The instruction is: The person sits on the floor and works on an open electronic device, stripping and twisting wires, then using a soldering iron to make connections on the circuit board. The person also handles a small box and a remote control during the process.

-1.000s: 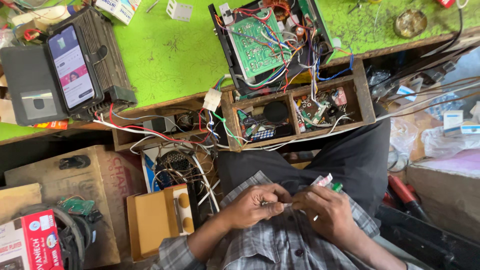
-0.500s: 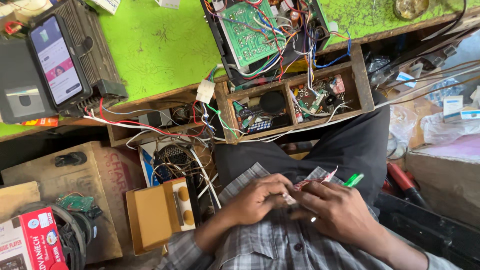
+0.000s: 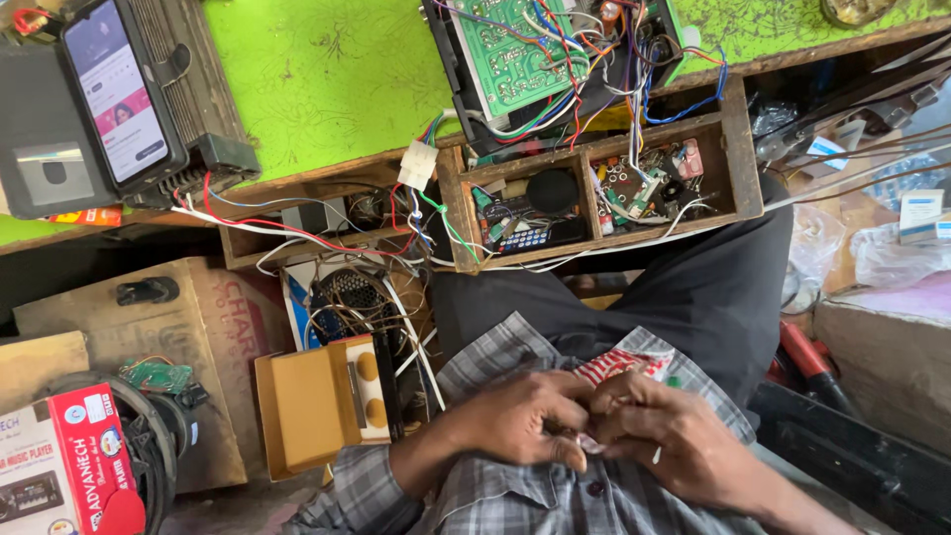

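My left hand (image 3: 525,421) and my right hand (image 3: 679,441) meet at my lap, against my grey checked shirt (image 3: 515,495). Their fingertips pinch together over something small and pale that is mostly hidden. A red and white packet (image 3: 626,364) sticks up just above the right hand's fingers, against the shirt. A thin white bit shows under the right hand's fingers. I cannot tell which hand grips what.
A wooden drawer (image 3: 745,159) of small parts hangs open over my knees. A green circuit board (image 3: 507,50) with coloured wires lies on the green bench (image 3: 327,79). A phone (image 3: 114,84) lies at far left. An orange box (image 3: 317,401) and cartons sit on the floor.
Both hands have drawn closer to my body and closed together. The green-tipped tool seen by the right hand earlier is no longer visible. The view has shifted down.
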